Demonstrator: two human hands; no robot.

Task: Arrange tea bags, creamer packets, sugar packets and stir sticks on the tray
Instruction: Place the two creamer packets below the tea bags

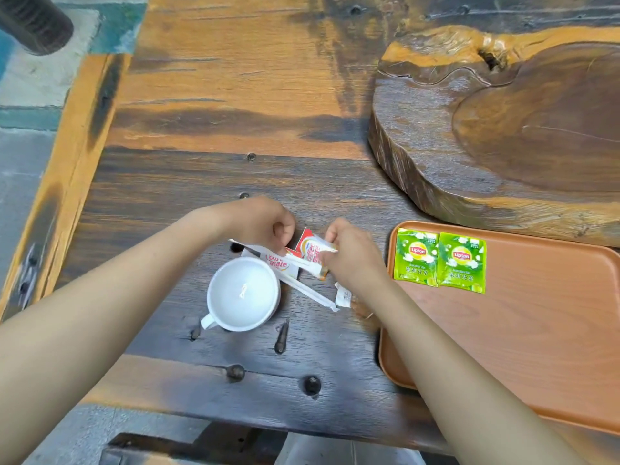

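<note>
Rough weathered wood table [218, 95]; smooth matt tray [553, 330]; glossy white cup [243, 293].

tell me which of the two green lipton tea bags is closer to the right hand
The left green Lipton tea bag, at the orange tray's corner edge; the other lies farther from the right hand.

two green tea bags [439, 261], one white cup [242, 294], one orange tray [536, 330], two wrapped stir sticks [310, 292], some creamer packets [312, 248], count unclear.
</note>
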